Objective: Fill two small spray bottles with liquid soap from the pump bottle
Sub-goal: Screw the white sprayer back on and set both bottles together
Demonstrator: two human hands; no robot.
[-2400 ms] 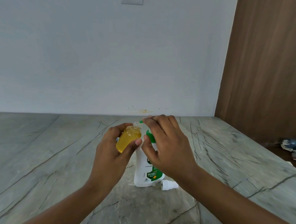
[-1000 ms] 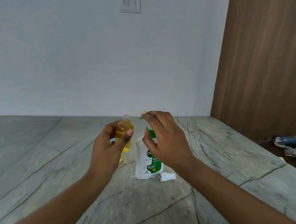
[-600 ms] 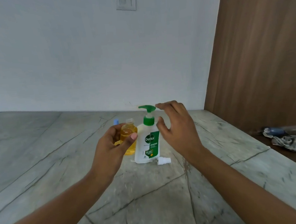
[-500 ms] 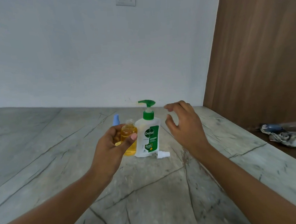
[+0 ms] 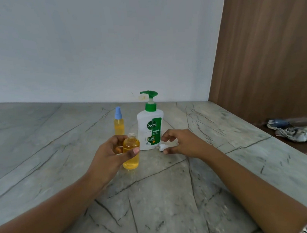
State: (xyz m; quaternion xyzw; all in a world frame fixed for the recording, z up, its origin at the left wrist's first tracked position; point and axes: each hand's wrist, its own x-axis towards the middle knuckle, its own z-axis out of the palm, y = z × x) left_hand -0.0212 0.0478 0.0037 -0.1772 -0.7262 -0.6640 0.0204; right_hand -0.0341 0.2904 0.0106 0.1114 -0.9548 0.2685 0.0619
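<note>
On the grey veined stone counter (image 5: 154, 198), the left hand (image 5: 108, 156) wraps thumb and fingers around an uncapped small clear bottle of yellow soap (image 5: 132, 161). The right hand (image 5: 183, 144) curls closed round a white spray cap (image 5: 162, 148) lying at the base of the white, green-pumped Dettol bottle (image 5: 150, 127).

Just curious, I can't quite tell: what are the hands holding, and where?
Left hand grips the uncapped bottle by its upper body. Right hand: fingers curl round the white spray cap; grip unclear.
</note>
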